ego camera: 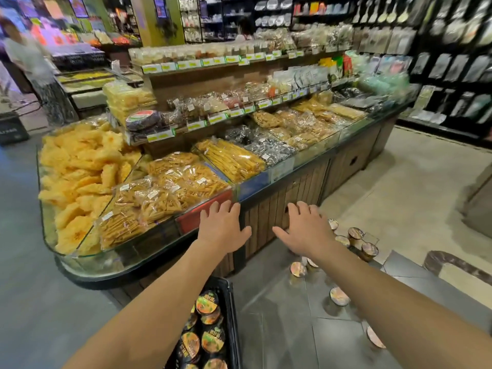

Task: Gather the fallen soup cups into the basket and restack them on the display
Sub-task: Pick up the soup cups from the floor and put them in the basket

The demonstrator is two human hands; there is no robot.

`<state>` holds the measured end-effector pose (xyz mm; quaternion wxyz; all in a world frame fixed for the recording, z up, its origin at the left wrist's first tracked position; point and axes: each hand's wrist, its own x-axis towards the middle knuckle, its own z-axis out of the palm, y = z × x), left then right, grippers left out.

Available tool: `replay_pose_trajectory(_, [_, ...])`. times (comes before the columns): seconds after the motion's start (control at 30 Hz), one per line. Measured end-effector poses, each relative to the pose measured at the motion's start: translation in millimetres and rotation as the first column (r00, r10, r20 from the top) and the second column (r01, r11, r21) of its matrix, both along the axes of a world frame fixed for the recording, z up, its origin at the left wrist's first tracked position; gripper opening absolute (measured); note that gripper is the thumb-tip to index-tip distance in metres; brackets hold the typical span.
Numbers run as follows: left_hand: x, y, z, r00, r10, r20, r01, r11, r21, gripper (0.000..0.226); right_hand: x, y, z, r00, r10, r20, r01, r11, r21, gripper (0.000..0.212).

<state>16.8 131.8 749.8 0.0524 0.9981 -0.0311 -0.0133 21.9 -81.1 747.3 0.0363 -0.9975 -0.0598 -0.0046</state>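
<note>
Our left hand (222,225) and right hand (306,228) are out toward 12, fingers spread, gripping nothing. The basket (234,323) at 6 holds cups (207,304). We see fallen cups (356,233) on the floor (279,331) at 4.

left hand (222,225): bare, five fingers in view
right hand (306,227): bare
left forearm (159,302): bare, uncovered
right forearm (386,294): bare, uncovered

Counter (269,217) blocks ahead and left; glass rim (282,170) fences packets (170,187). Left hand (222,227), right hand (306,227) spread in free air before it. Bare floor (279,328) between basket (235,323) and cups (339,296): open path. Cups scattered by counter foot, some near grey slab (415,272) bounding right. Basket wall low, top open.
</note>
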Motion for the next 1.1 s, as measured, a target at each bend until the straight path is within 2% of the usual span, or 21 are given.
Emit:
replay_pose_trajectory(0.33, [28,-130,7,0.995,-0.092,-0.027,0.092,0.995,0.026,0.079,6,-138,10,0.996,-0.086,-0.030,0.086,0.996,0.021,0.070])
replay_pose_trajectory(0.63, [75,-180,-21,0.984,-0.155,-0.090,0.158,0.987,0.021,0.080,42,-190,-20,0.985,-0.141,-0.097,0.144,0.989,0.031,0.071])
replay_pose_trajectory(0.87, [161,-217,-46,0.970,-0.214,-0.113,0.213,0.977,-0.017,0.077,114,-210,-53,0.967,-0.194,-0.162,0.201,0.979,0.025,0.072])
replay_pose_trajectory(1.1, [270,-249,-72,0.933,-0.321,-0.160,0.319,0.947,-0.035,0.076,205,-237,-78,0.918,-0.315,-0.243,0.324,0.946,-0.003,0.086])
